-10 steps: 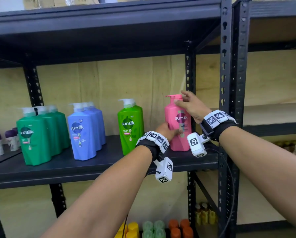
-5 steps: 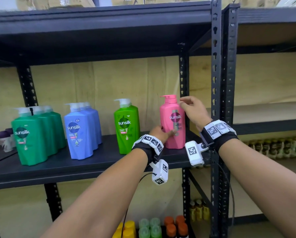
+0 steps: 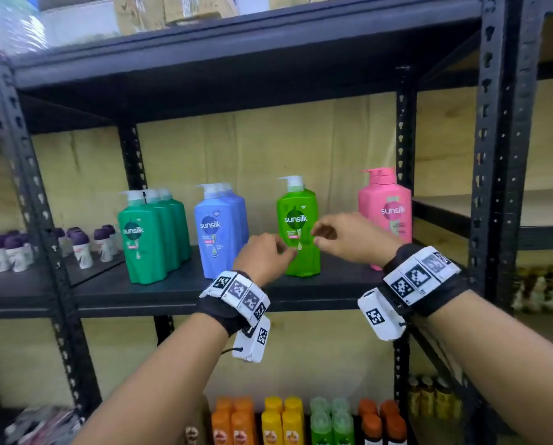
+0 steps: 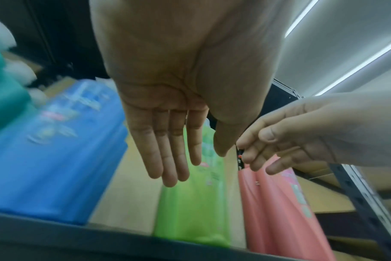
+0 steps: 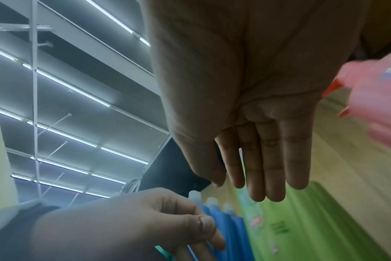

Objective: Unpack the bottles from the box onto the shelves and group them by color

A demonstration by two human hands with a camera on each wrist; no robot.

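Both my hands empty, fingers relaxed: left hand [image 3: 264,256] & right hand [image 3: 349,237] hang just in front of the light green bottle [image 3: 297,226]. Pink bottle [image 3: 386,213] stands at shelf [image 3: 179,290] right end by the post, own color spot, apart from greens/blues.

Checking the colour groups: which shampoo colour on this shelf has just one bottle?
The light green bottle, standing alone between the blue group and the pink bottles.
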